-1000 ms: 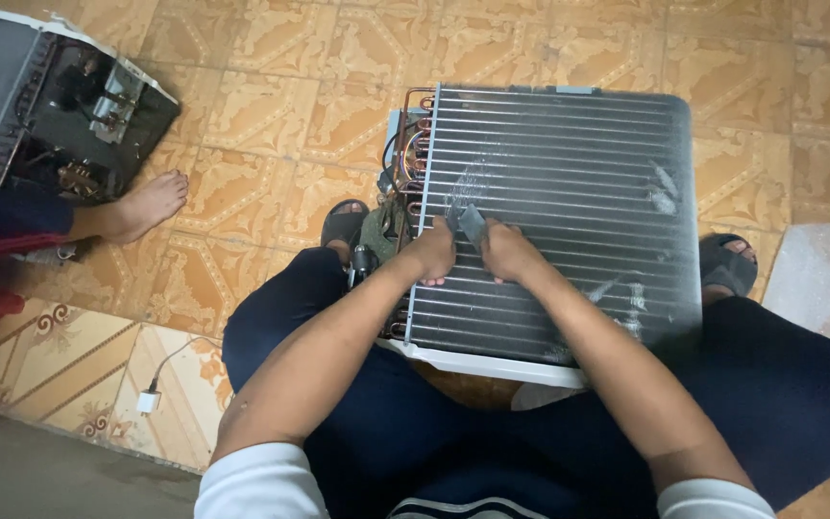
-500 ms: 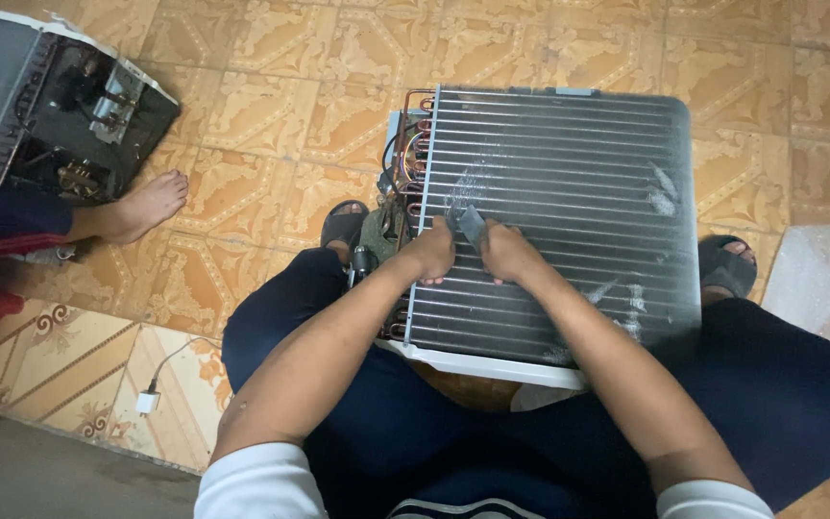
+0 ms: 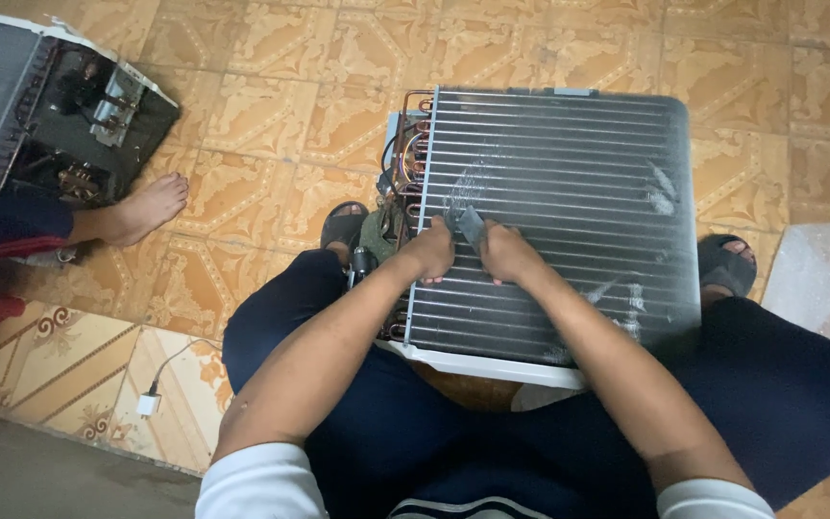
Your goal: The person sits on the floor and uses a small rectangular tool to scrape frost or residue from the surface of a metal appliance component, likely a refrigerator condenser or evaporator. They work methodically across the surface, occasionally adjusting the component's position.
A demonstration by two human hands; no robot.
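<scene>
The patterned orange tile floor (image 3: pixel 271 125) fills the view. On it, between the seated person's knees, lies a finned condenser coil (image 3: pixel 578 173) with horizontal tubes, its grey face up and streaked with pale dusty patches. Copper tube bends (image 3: pixel 413 144) run down its left edge, and a white frame edge (image 3: pixel 492 365) closes its near side. At upper left sits a second opened air-conditioner unit (image 3: pixel 60 106), dark inside, with another person's bare foot (image 3: pixel 141 210) just beside it. The seated person's sandalled feet show at either side of the coil, one (image 3: pixel 343 226) left, one (image 3: pixel 727 264) right. The left hand (image 3: pixel 431 252) and right hand (image 3: pixel 506 252) rest close together on the coil's left-centre, both clamped on a small grey tool (image 3: pixel 468 223), seemingly a fin comb, whose tip touches the fins. A small white plug (image 3: pixel 150 404) with a thin cable lies on the floor at lower left.
</scene>
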